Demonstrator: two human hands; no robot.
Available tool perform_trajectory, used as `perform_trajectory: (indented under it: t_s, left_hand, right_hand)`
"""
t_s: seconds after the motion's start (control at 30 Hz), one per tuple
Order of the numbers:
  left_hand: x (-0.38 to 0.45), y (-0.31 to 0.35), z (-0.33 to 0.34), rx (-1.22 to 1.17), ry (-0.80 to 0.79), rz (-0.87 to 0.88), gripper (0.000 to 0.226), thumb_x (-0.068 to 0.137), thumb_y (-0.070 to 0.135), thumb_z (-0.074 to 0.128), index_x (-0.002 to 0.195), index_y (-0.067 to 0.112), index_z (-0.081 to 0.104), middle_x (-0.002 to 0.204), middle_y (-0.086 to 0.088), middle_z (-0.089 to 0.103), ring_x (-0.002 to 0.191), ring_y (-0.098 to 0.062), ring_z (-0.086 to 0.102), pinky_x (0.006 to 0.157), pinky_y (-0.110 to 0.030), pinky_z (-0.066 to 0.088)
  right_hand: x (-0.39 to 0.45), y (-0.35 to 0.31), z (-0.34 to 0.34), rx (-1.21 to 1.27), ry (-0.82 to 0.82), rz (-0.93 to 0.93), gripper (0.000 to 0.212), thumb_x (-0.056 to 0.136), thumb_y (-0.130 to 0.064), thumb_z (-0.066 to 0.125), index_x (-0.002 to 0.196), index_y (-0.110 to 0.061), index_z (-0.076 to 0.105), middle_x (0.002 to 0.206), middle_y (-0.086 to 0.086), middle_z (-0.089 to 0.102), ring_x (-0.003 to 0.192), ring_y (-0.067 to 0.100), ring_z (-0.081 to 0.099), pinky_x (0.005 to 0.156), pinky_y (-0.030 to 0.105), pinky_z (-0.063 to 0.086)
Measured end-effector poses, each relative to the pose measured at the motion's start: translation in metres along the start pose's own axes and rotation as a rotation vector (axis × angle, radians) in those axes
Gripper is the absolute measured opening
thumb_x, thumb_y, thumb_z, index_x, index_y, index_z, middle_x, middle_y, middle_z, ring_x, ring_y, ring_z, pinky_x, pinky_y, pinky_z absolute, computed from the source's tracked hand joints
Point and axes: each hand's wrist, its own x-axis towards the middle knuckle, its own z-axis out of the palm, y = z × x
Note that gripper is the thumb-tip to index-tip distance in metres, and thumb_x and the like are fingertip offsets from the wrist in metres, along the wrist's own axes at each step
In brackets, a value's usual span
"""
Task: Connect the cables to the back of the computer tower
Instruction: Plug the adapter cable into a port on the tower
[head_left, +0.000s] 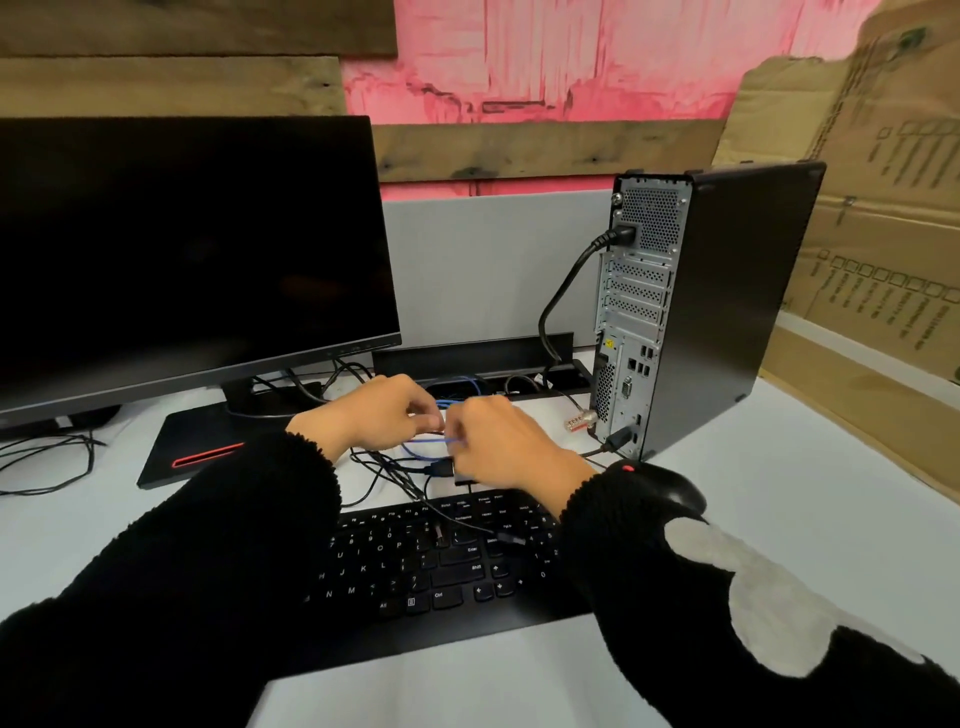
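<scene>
The white counter (810, 519) carries all items. The monitor (192, 249), screen dark, stands toward the left edge of the counter on a flat black base. The computer tower (737, 312) stands upright near the right edge, rear panel facing the person. A black power cable (563, 291) is seated in the upper socket of the rear panel; a second black plug (618, 439) sits at a port near the bottom of the panel. The black keyboard (441, 571) lies at the near edge, with two loose black cable ends resting across its keys. The black mouse (670, 488) lies just right of the keyboard, near the tower's foot. The left hand (374, 415) and right hand (498, 447) meet above the counter, behind the keyboard. Both are curled, fingertips pinched on a thin blue cable (431, 441) stretched between them. More black cables lie tangled on the counter beneath the hands.
</scene>
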Motion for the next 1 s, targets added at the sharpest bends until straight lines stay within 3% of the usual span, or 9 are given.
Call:
perform_trajectory:
  t_s: [0.1,0.17,0.23,0.33,0.47,0.57,0.7,0.83,1.0]
  left_hand:
    - [0.0,0.007,-0.004,-0.227,0.05,0.02,0.035,0.106,0.041,0.05,0.088,0.024,0.076,0.079,0.01,0.075,0.069,-0.006,0.07,0.078,-0.027,0.054]
    - [0.001,0.016,-0.008,-0.298,0.116,0.06,0.035,0.105,0.042,0.05,0.086,0.026,0.076,0.066,0.01,0.069,0.058,-0.006,0.063,0.069,-0.028,0.052]
    - [0.003,0.028,-0.013,-0.275,0.193,0.119,0.028,0.103,0.037,0.056,0.084,0.031,0.075,0.055,0.01,0.056,0.052,-0.006,0.049,0.062,-0.031,0.044]
    - [0.008,0.049,-0.023,-0.252,0.288,0.134,0.025,0.102,0.037,0.058,0.084,0.033,0.076,0.055,0.004,0.055,0.054,-0.007,0.044,0.059,-0.035,0.04]
    - [0.013,0.086,-0.037,-0.267,0.318,0.173,0.016,0.101,0.04,0.061,0.095,0.028,0.071,0.057,0.003,0.061,0.048,-0.001,0.048,0.051,-0.014,0.036]
    - [0.02,0.111,-0.04,-0.247,0.306,0.225,0.015,0.104,0.035,0.057,0.101,0.026,0.069,0.072,0.002,0.073,0.054,0.001,0.054,0.056,-0.011,0.038]
    - [0.029,0.132,-0.029,-0.302,0.339,0.272,0.011,0.103,0.029,0.059,0.099,0.025,0.069,0.068,0.004,0.068,0.053,0.0,0.053,0.056,-0.017,0.039]
    - [0.036,0.137,-0.014,-0.262,0.414,0.282,0.023,0.102,0.047,0.056,0.097,0.033,0.073,0.053,0.011,0.046,0.051,-0.007,0.039,0.055,-0.029,0.032]
    - [0.044,0.135,0.0,-0.277,0.448,0.208,0.027,0.099,0.054,0.058,0.099,0.037,0.078,0.051,0.025,0.052,0.052,-0.007,0.041,0.059,-0.029,0.038]
  right_hand:
    - [0.009,0.012,-0.024,0.109,0.227,0.136,0.012,0.092,-0.027,0.071,0.099,-0.029,0.08,0.104,0.007,0.075,0.104,0.03,0.066,0.087,0.042,0.058]
    - [0.011,0.024,-0.038,0.111,0.334,0.184,0.015,0.091,-0.031,0.075,0.104,-0.03,0.082,0.106,0.004,0.077,0.105,0.026,0.067,0.086,0.038,0.057]
    - [0.01,0.033,-0.049,0.083,0.416,0.146,0.016,0.09,-0.031,0.078,0.105,-0.029,0.082,0.107,0.001,0.073,0.104,0.025,0.066,0.084,0.038,0.056]
    - [0.005,0.044,-0.059,-0.001,0.511,0.089,0.017,0.094,-0.026,0.075,0.11,-0.024,0.082,0.107,0.005,0.061,0.103,0.028,0.059,0.078,0.038,0.048]
    - [-0.007,0.059,-0.078,-0.012,0.65,0.007,0.017,0.09,-0.02,0.078,0.107,-0.017,0.081,0.103,0.003,0.068,0.098,0.026,0.065,0.082,0.039,0.053]
    - [-0.021,0.065,-0.091,0.044,0.756,-0.091,0.018,0.083,-0.003,0.08,0.099,-0.01,0.077,0.097,0.005,0.072,0.089,0.023,0.068,0.078,0.036,0.057]
    - [-0.038,0.074,-0.104,0.19,0.771,-0.085,0.027,0.079,0.012,0.071,0.098,-0.007,0.073,0.093,0.001,0.073,0.087,0.018,0.069,0.076,0.028,0.06]
    - [-0.05,0.091,-0.11,0.201,0.734,-0.073,0.029,0.079,0.011,0.072,0.098,-0.011,0.073,0.089,-0.005,0.071,0.084,0.01,0.069,0.079,0.022,0.06]
    - [-0.06,0.097,-0.134,0.215,0.754,-0.029,0.044,0.078,0.015,0.058,0.106,-0.012,0.079,0.101,-0.003,0.078,0.097,0.006,0.073,0.089,0.023,0.061]
